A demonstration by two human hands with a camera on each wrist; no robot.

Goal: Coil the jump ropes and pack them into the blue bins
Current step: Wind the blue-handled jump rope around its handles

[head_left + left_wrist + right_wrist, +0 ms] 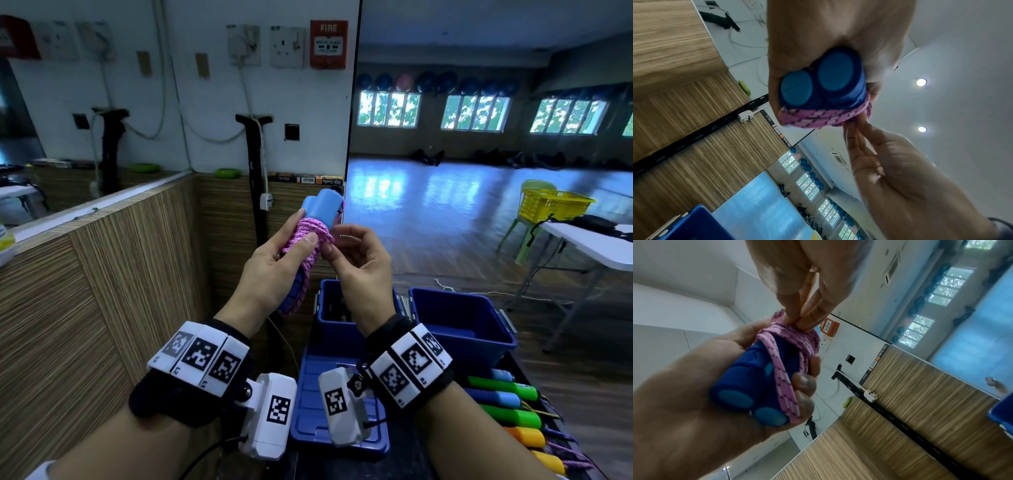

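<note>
A person held a jump rope (310, 240) up at chest height, above and just to the near left of two blue bins. The left hand (274, 260) was curled around the rope's two blue handles (818, 81), which lay side by side with their round end caps showing in the left wrist view. The pink cord (795, 337) was wound in several turns around the handles, and the left thumb pressed on those turns. The right hand (359, 260) was partly closed, its fingertips (797, 318) pinching the cord at the top of the winding, seen most clearly in the right wrist view.

Below the hands, the left blue bin (329, 308) stood open with dark items inside that were hard to make out. The right blue bin (462, 318) sat beside it, also open. A blue lid (311, 411) lay nearer, in front of the left bin. To the near right, more jump ropes (513, 404) with green, blue, orange and yellow handles lay in a row on the dark tabletop (428, 455). Far right, a yellow basket (551, 202) rested on a green chair.
</note>
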